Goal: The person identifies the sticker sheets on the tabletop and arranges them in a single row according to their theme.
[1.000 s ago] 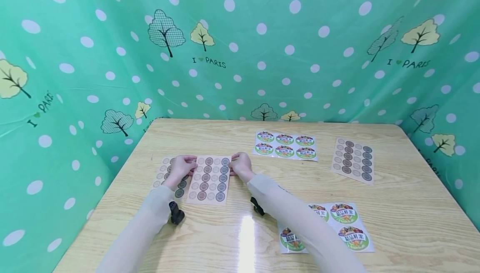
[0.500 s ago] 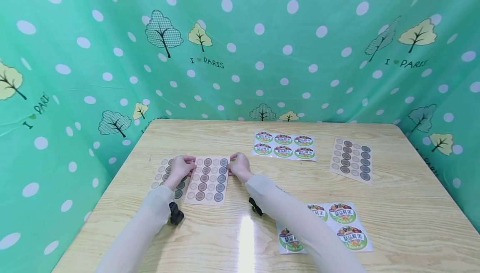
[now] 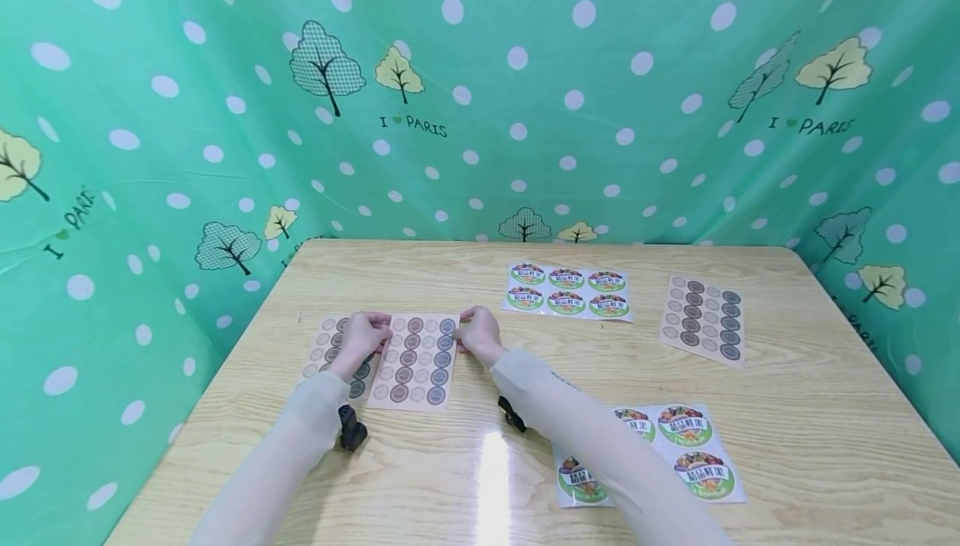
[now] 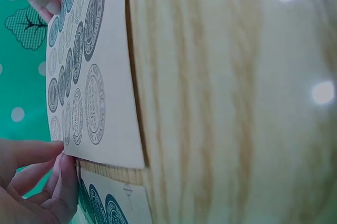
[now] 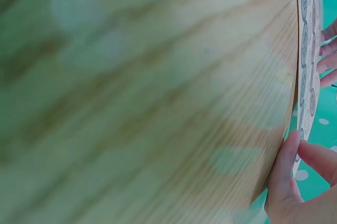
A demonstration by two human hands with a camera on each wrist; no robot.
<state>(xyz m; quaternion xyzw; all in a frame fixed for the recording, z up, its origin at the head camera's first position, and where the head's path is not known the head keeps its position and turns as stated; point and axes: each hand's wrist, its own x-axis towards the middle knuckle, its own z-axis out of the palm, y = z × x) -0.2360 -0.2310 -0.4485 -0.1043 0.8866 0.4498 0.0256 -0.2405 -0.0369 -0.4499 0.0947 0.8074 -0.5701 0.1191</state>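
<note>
A pale sheet of round stickers [image 3: 415,363], printed in brown, dark grey and pale columns, is held by both hands near its far corners. My left hand [image 3: 362,336] pinches the left edge between thumb and fingers, as the left wrist view confirms on the sheet [image 4: 113,108]. At the opposite edge my right hand [image 3: 481,333] pinches the sheet; in the right wrist view the thumb and index finger of that hand [image 5: 300,187] meet on its border. A similar sticker sheet [image 3: 321,354] lies on the table to the left, partly covered by my left hand and wrist.
A sheet of colourful oval fruit labels [image 3: 567,291] lies at the back of the wooden table [image 3: 817,413]. Another brown-and-grey sticker sheet [image 3: 703,318] is at right. Larger fruit labels [image 3: 705,454] lie partly under my right forearm. A green polka-dot curtain [image 3: 480,112] hangs behind.
The head view has shifted very slightly. Both hands keep their grip on the sheet's far corners, with the sheet in almost the same place.
</note>
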